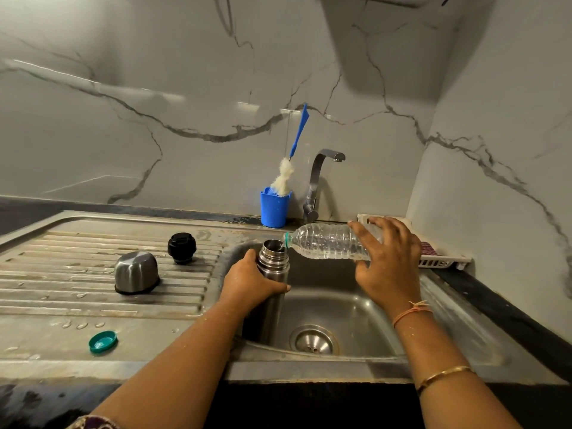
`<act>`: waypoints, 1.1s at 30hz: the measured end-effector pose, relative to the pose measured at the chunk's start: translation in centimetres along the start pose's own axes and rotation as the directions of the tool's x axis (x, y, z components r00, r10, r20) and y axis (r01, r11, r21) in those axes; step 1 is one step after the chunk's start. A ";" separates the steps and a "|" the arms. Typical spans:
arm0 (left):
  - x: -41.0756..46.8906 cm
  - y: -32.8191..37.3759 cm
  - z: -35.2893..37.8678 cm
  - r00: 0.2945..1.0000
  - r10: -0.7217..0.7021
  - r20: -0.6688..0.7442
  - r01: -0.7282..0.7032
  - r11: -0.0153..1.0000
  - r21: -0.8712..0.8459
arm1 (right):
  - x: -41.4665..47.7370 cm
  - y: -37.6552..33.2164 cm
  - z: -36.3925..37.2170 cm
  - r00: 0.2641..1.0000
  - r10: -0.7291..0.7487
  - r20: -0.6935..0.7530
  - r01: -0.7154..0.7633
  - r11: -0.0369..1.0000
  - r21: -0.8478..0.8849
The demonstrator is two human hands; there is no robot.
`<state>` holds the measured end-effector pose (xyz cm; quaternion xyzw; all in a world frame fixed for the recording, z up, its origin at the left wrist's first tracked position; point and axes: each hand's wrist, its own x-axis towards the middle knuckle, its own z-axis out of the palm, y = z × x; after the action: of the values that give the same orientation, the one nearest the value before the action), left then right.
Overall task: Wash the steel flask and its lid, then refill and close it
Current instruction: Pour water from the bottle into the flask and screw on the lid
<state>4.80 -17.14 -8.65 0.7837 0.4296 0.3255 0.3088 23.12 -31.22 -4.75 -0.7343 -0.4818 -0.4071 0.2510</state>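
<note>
- One steel flask [274, 258], at the centre of the frame, is held upright over the left side of the sink basin [346, 292]; its mouth is uncovered.
- One left hand [250, 284] is wrapped round the flask's upper body, with fingers and thumb clamped on it.
- One clear plastic bottle [325, 241] is tipped almost level, and its green-ringed neck is set at the flask's mouth.
- One right hand [387, 261] is closed round the bottle's base end; a thread band [411, 311] and a gold bangle [442, 377] are worn on that arm.
- Three loose closures are seen on the draining board [62, 305], at left of the frame: one steel cup lid [136, 272], turned mouth down; one black stopper [182, 247] just behind it; one green bottle cap [103, 342], nearer the lower edge.
- One blue holder [274, 210] with one bottle brush [288, 174] stands beside one tap [318, 181], behind the basin.
- One white rack [439, 261] is partly hidden by the right hand.
</note>
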 end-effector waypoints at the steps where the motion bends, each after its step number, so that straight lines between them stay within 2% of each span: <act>1: 0.0 0.0 0.0 1.000 0.001 -0.001 -0.001 1.000 0.003 | 0.1 0.0 0.0 1.000 -0.001 -0.001 0.001 1.000 0.000; 6: 0.2 -0.2 0.0 1.000 -0.002 -0.007 0.002 1.000 0.008 | 0.5 -0.3 -0.3 1.000 -0.017 -0.003 0.017 1.000 -0.009; 33: 0.3 -0.2 0.0 1.000 0.007 -0.012 -0.007 1.000 -0.001 | 4.8 0.2 -2.4 0.949 -0.315 0.016 0.313 0.934 -0.170</act>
<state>4.82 -16.80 -8.68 0.7831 0.4285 0.3317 0.3052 23.46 -30.71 0.56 -0.6644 -0.5546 -0.4859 0.1219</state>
